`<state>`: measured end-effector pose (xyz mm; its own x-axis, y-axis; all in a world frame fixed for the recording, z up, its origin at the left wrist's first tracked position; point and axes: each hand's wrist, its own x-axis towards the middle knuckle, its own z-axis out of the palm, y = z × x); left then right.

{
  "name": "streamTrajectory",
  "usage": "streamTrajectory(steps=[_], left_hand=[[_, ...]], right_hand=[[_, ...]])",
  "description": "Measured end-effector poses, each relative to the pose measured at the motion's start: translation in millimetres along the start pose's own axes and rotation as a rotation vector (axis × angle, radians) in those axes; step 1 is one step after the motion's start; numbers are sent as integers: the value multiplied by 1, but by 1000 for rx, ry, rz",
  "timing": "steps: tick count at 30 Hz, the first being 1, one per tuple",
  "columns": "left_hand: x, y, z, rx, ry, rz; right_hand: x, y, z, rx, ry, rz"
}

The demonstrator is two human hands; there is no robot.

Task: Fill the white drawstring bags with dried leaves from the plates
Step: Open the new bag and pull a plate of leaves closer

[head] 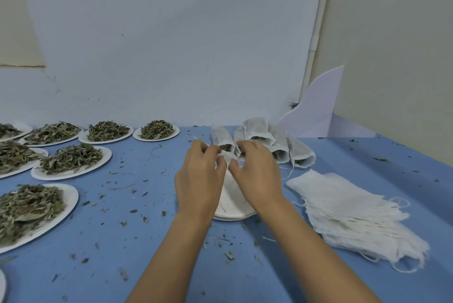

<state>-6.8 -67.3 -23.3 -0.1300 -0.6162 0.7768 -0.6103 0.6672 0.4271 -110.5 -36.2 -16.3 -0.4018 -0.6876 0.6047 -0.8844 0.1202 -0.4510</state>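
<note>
Pale wall (171, 45) behind; blue surface (147, 253) littered with leaf crumbs. Plates of dried leaves (71, 163) left, stack of empty bags (355, 214) right, filled bags (264, 141) rear centre. Left hand (198, 187) and right hand (257, 175): each grip pinches the mouth of a white drawstring bag (229, 187) over empty plates (232, 217).

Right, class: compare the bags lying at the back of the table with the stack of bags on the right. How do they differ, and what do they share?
The back bags are plump, with dried leaves showing at their mouths; the stack on the right lies flat, no leaves visible. The back bags are few and lean on one another; the stack holds many, layered. Both are white fabric with drawstrings.
</note>
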Motion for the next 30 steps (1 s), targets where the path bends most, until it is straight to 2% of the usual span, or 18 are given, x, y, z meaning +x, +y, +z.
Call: streamTrajectory(steps=[3,6,8,11,14,17,21,23,27,28,30], left_hand=[[1,0,2,-12,-53,-115],[-2,6,7,-84,-91,-141],[1,11,9,-209,-119,-233],[11,11,8,-589,-187,-543],[19,11,3,-1091,-305,-928],[20,11,2,-1377,-391,-1101],[21,7,2,-1639,-385,-1219],[21,4,1,-1761,-349,-1240],[22,-1,-3,-1907,-297,-1238],[22,-3,-4,-1910,-283,-1239],[22,-8,-3,-1880,-254,-1262]], right_hand=[[3,4,-5,28,-18,151],[3,-1,-5,319,-45,234],[6,-3,-8,562,-9,323],[10,0,-11,867,-34,474],[9,6,-10,779,-55,488],[9,7,-12,750,-61,479],[10,0,-15,953,-148,595],[11,-5,-17,1177,-220,717],[12,-14,-16,1705,-501,972],[11,-15,-15,1714,-552,974],[10,-15,-12,1455,-588,866]])
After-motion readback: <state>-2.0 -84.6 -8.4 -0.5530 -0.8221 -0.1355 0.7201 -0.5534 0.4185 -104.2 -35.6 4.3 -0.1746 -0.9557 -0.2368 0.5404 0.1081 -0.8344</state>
